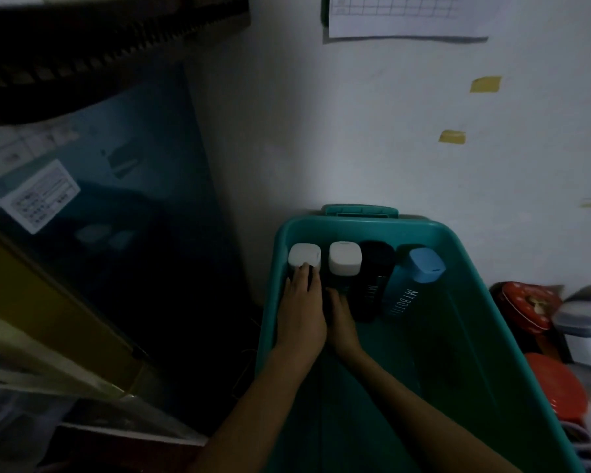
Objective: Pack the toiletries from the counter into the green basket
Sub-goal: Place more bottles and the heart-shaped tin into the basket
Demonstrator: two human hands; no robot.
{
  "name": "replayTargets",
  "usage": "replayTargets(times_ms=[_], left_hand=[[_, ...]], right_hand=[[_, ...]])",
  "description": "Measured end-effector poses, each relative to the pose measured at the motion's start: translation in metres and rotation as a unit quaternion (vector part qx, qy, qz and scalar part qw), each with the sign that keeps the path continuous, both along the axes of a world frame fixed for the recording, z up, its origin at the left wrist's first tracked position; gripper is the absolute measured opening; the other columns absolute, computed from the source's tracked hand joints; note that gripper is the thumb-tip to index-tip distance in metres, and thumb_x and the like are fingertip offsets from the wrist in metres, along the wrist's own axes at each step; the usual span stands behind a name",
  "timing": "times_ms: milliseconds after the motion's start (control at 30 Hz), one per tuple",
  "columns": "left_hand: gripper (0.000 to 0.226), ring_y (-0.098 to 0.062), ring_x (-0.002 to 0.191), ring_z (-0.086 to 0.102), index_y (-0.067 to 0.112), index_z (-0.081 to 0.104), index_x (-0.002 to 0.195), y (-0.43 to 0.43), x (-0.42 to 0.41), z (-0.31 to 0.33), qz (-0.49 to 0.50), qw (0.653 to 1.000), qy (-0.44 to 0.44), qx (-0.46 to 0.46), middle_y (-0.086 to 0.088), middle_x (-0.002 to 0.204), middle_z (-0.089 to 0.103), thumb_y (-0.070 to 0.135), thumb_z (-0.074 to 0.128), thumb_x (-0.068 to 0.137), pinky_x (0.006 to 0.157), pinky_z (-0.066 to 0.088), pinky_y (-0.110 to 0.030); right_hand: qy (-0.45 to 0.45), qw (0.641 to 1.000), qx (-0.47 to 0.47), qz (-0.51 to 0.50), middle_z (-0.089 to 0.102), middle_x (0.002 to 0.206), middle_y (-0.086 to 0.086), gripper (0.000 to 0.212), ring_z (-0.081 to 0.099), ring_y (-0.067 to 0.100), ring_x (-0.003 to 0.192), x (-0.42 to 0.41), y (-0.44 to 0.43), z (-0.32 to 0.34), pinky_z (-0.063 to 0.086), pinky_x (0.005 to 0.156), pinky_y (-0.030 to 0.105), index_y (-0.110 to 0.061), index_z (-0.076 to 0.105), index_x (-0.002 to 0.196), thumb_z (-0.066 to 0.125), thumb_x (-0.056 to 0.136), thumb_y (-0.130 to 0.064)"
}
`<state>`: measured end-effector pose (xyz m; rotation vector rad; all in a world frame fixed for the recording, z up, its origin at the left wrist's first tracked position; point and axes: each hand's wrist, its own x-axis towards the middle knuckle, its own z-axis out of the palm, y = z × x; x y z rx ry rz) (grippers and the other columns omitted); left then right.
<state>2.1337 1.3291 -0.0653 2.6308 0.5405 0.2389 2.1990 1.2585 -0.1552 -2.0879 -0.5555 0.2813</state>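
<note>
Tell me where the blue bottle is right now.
In the head view, the blue bottle lies inside the green basket, at the right end of the row, next to the black bottle.

The left forearm (253, 404) and right forearm (423, 404) are bare. They rise from the lower edge and converge until the 2 hands lie side by side, touching along their inner edges. The left hand (301, 315) is the farther forward of the 2, back upward. Its fingers (302, 278) stretch straight ahead along a white-capped bottle (304, 256), tips at the base of the cap. The right hand (342, 324) sits just right of it and slightly behind, back also upward. Its fingers run into shadow, so whether they curl or lie flat cannot be made out.
</note>
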Motion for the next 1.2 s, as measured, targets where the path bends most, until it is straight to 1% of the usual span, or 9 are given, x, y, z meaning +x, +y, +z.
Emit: replayTargets(times_ms=[333,433,567,667,800,867,1000,1100,1200], left_hand=[[0.07,-0.022,0.148,-0.005,0.008,-0.003,0.152,0.002,-0.002,-0.003,-0.054,0.998,0.028,0.009,-0.007,0.16,-0.009,0.009,0.042,0.099,0.118,-0.001,-0.029],[0.071,-0.022,0.148,-0.004,0.009,-0.001,0.153,0.003,-0.003,-0.001,-0.059,0.997,0.037,0.014,-0.007,0.161,-0.007,0.016,0.045,0.099,0.12,0.0,-0.031],[0.071,-0.021,0.148,0.0,0.009,0.002,0.153,0.004,-0.002,0.001,-0.064,0.997,0.036,0.02,-0.008,0.161,-0.002,0.019,0.046,0.098,0.121,0.001,-0.034],[0.07,-0.021,0.148,0.004,0.011,0.007,0.153,0.004,-0.002,0.002,-0.064,0.997,0.028,0.021,-0.006,0.161,0.003,0.018,0.048,0.097,0.121,0.004,-0.036],[0.07,-0.022,0.147,0.006,0.013,0.012,0.152,0.002,-0.003,0.003,-0.066,0.997,0.021,0.04,-0.005,0.16,0.007,0.017,0.052,0.095,0.12,0.01,-0.041],[0.068,-0.022,0.147,0.008,0.013,0.016,0.151,0.0,-0.003,0.005,-0.065,0.997,0.02,0.047,-0.005,0.16,0.009,0.017,0.053,0.094,0.12,0.01,-0.041],[0.062,-0.022,0.146,0.013,0.013,0.024,0.15,-0.011,-0.005,0.009,-0.076,0.995,0.018,0.054,-0.007,0.16,0.012,0.017,0.053,0.095,0.12,0.013,-0.041],[0.056,-0.023,0.14,0.027,0.014,0.035,0.145,-0.03,-0.006,0.016,-0.104,0.993,-0.03,0.051,-0.006,0.154,0.027,0.015,0.055,0.093,0.116,0.022,-0.04],[0.051,-0.021,0.13,0.04,0.014,0.045,0.14,-0.066,-0.007,0.026,-0.144,0.987,-0.069,0.022,-0.005,0.143,0.044,0.015,0.057,0.091,0.112,0.03,-0.038]], right_hand=[[0.014,0.999,0.021,-0.031,0.045,0.13,0.015,0.047,0.047,0.025,0.119,-0.004,0.001,-0.014,0.041,0.097,0.027,-0.003,0.042,0.133,0.059,0.089,-0.006],[0.039,0.999,0.001,-0.019,0.044,0.134,0.015,0.054,0.044,0.026,0.123,-0.001,-0.001,-0.014,0.037,0.096,0.024,-0.004,0.039,0.136,0.062,0.088,-0.01],[0.089,0.996,-0.028,0.009,0.044,0.139,0.016,0.07,0.043,0.028,0.128,0.015,-0.015,-0.002,0.039,0.103,0.032,-0.004,0.035,0.14,0.072,0.081,-0.011],[0.117,0.991,-0.05,0.029,0.049,0.137,0.012,0.074,0.048,0.023,0.125,0.028,-0.035,0.019,0.039,0.097,0.024,-0.007,0.039,0.138,0.077,0.075,-0.009],[0.111,0.99,-0.074,0.043,0.06,0.124,0.009,0.056,0.056,0.014,0.107,0.04,-0.07,0.054,0.044,0.084,0.019,-0.011,0.05,0.13,0.073,0.079,-0.007],[0.096,0.993,-0.057,0.041,0.063,0.118,0.009,0.049,0.059,0.015,0.101,0.041,-0.087,0.072,0.048,0.085,0.024,-0.012,0.055,0.125,0.073,0.08,-0.007],[0.064,0.997,0.007,0.033,0.066,0.105,0.005,0.036,0.061,0.013,0.094,0.032,-0.114,0.105,0.049,0.081,0.017,-0.012,0.061,0.116,0.07,0.082,-0.005],[0.06,0.996,0.056,0.024,0.066,0.097,0.002,0.03,0.062,0.015,0.092,0.019,-0.134,0.124,0.051,0.09,0.031,-0.01,0.062,0.112,0.069,0.083,-0.004],[0.058,0.994,0.087,0.011,0.066,0.098,0.006,0.028,0.062,0.019,0.092,0.006,-0.157,0.138,0.05,0.092,0.032,-0.006,0.062,0.112,0.067,0.085,-0.001]])
